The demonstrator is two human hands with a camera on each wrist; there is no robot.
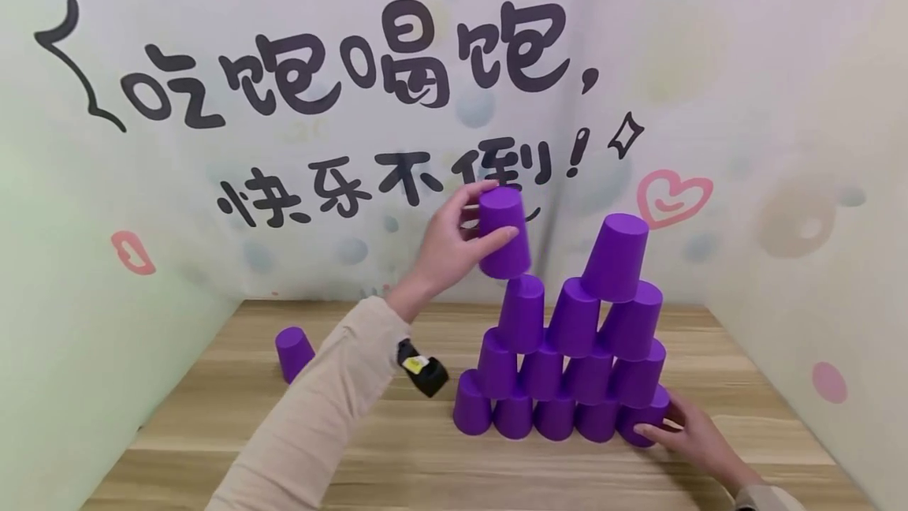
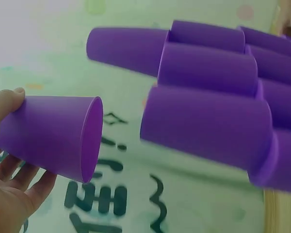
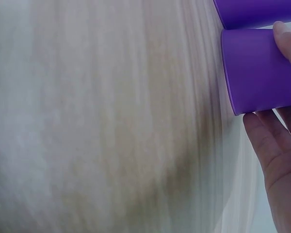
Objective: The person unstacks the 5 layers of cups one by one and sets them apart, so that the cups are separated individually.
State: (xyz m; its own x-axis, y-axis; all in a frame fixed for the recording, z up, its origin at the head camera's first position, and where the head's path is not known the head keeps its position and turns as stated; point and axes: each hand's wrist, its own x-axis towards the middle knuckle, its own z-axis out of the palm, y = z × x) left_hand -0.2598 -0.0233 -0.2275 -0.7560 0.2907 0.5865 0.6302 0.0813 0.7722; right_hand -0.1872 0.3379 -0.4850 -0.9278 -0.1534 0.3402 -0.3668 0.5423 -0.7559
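My left hand point(image 1: 448, 243) holds a purple plastic cup point(image 1: 505, 211) upside down, thumb on the near side and fingers behind. In the left wrist view this cup point(image 2: 48, 133) has its open rim facing the stack, with a gap to the nearest stacked cup. In the head view it hangs over the left cup point(image 1: 522, 318) of the third row. A single cup point(image 1: 615, 259) stands on that row's right side. At the bottom right corner, my right hand point(image 1: 698, 436) grips the end cup point(image 1: 641, 419), its thumb and fingers on opposite sides in the right wrist view.
The stack's lower rows point(image 1: 553, 416) hold several inverted cups standing on the wooden table point(image 1: 397, 456). One loose purple cup point(image 1: 292, 353) stands to the left, partly behind my left sleeve point(image 1: 312, 416). A printed backdrop point(image 1: 397, 124) rises behind the table.
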